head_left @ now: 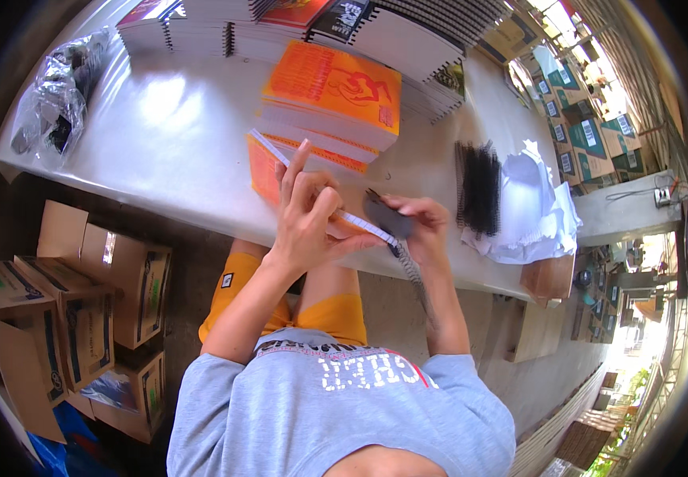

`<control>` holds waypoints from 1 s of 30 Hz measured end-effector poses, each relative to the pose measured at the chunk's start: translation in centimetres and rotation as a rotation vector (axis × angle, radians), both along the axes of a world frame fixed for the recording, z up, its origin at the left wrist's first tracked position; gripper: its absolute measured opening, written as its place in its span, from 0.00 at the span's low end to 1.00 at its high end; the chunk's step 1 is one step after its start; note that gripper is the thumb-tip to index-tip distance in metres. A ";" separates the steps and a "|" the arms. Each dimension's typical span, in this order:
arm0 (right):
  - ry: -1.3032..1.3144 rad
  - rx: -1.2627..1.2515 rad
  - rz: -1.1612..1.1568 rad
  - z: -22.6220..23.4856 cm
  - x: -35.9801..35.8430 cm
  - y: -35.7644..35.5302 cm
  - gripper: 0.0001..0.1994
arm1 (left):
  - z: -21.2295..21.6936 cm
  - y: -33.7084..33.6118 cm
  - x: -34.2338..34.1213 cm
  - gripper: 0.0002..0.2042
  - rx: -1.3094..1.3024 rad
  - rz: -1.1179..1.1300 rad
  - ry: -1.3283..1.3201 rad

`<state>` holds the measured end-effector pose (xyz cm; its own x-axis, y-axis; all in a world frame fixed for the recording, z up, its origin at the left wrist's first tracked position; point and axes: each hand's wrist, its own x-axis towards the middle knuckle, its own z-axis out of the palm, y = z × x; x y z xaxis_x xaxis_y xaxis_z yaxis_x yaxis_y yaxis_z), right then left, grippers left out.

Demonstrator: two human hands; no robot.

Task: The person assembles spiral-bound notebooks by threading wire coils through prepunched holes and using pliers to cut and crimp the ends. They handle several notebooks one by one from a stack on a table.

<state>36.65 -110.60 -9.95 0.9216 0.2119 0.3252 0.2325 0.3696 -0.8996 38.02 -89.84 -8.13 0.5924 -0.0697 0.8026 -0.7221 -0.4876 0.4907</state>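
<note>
My left hand (308, 211) grips an orange-covered book (268, 171) tilted on edge, its white punched edge turned up. A black spiral binding coil (409, 266) trails from the book's near right end down along my right forearm. My right hand (425, 226) is closed at that end on a dark hand tool (383, 211), smeared by motion; its two thin tips look like cutters or pliers. Just beyond the hands stands a stack of orange books (332, 91) on the white table.
Black spiral coils (477, 187) lie to the right beside crumpled white paper (527, 207). Spiral-bound books (407, 48) are piled at the back of the table (161, 151). Clear plastic wrap (54, 111) sits far left. Cardboard boxes (81, 318) stand on the floor at left.
</note>
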 end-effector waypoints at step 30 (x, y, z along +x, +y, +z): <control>-0.448 -0.294 0.271 8.6 2.2 2.3 0.17 | -0.3 1.1 1.6 0.34 -0.005 -0.081 0.022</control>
